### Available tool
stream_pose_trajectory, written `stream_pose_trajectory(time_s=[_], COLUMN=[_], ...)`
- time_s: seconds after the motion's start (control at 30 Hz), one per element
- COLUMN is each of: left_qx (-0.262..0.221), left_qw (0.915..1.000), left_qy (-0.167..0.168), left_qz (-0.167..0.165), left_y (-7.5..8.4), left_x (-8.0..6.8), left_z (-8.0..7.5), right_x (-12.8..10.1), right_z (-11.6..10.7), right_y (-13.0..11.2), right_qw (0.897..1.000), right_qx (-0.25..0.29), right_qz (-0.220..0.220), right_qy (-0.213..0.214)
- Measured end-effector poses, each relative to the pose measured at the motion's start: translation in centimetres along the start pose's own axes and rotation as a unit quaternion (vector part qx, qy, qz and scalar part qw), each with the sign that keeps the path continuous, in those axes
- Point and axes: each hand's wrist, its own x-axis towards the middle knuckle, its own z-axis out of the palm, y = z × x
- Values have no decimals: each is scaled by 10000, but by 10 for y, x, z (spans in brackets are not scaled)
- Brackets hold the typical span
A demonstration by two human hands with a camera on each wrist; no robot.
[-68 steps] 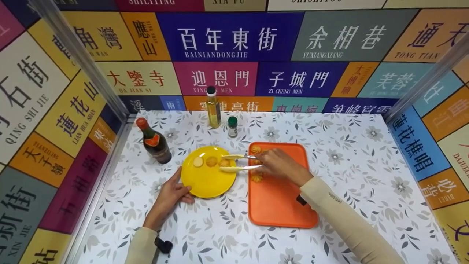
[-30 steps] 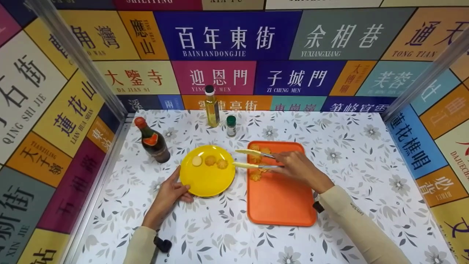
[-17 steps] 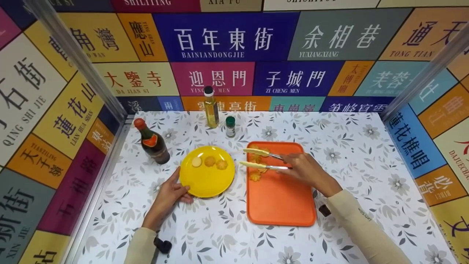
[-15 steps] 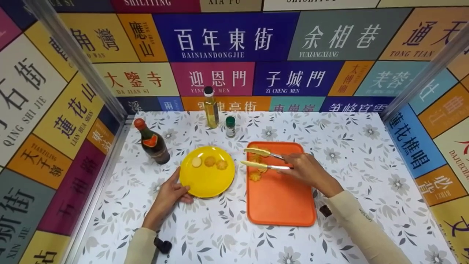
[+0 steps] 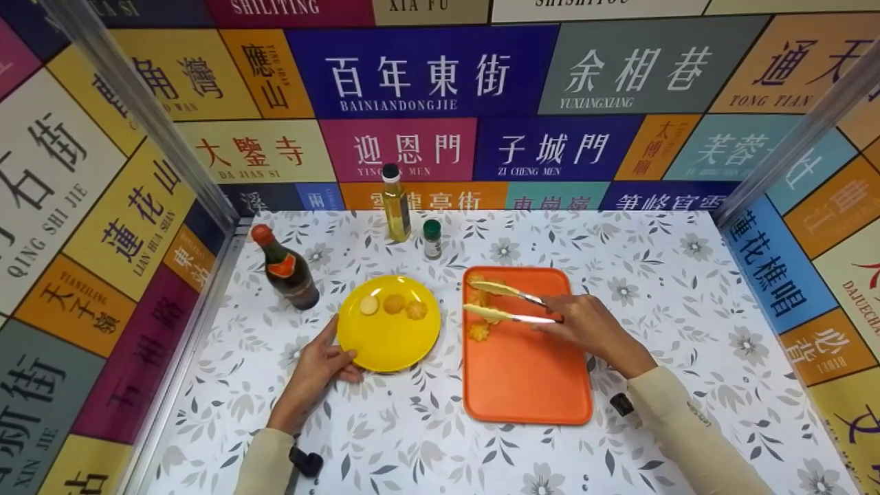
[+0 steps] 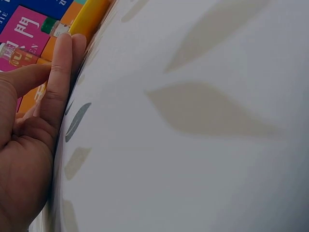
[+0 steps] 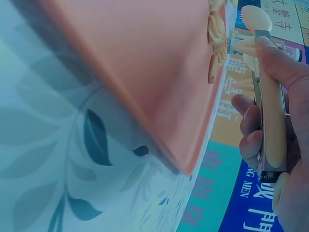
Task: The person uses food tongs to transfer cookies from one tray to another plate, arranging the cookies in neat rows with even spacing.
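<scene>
My right hand (image 5: 588, 324) grips a pair of tongs (image 5: 505, 302) over the far left part of the orange tray (image 5: 529, 385). The tong arms are spread, with carrot slices (image 5: 479, 331) lying on the tray around their tips. In the right wrist view my right hand (image 7: 270, 145) curls round the tongs (image 7: 271, 111) beside the tray (image 7: 145, 63). My left hand (image 5: 317, 368) rests on the table with straight fingers touching the near rim of the yellow plate (image 5: 388, 340). Three round slices (image 5: 394, 304) lie on the plate's far side. The left wrist view shows the left hand (image 6: 43, 111) against the plate edge (image 6: 89, 17).
A dark sauce bottle (image 5: 287, 269) stands left of the plate. An oil bottle (image 5: 396, 203) and a small green-capped jar (image 5: 432, 238) stand at the back. Coloured sign walls enclose the flowered table (image 5: 674, 289) on three sides.
My right hand has drawn the tongs back from the plate to over the tray, leaving a third slice on the plate. The left hand has stayed at the plate's rim.
</scene>
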Motion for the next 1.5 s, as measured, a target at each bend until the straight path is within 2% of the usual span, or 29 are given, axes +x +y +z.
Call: stream_pose_trajectory(time_s=[0.1,0.17,0.57,0.8,1.17,1.5], left_qx=[-163,-114,-1,-32,143,153], left_qw=[9996,9996,10000,9999,9999,9998], left_qy=[-141,-151,-19,-59,-27,61], left_qz=[187,200,-25,102,-27,-135], left_y=[-2,-3,1,0,-1,1], left_x=[-1,-1,0,-1,1,1], left_z=[-1,-1,0,0,-1,0], right_x=[-4,-7,-19,-25,-32,-37], right_z=[1,2,4,5,4,3], right_y=[2,3,8,9,12,15], right_qw=[10000,9999,9997,9997,9998,9999], right_qx=[-6,-5,39,67,153,32], right_qz=[-70,-117,-185,-138,147,147], right_qy=[60,81,130,191,3,-50])
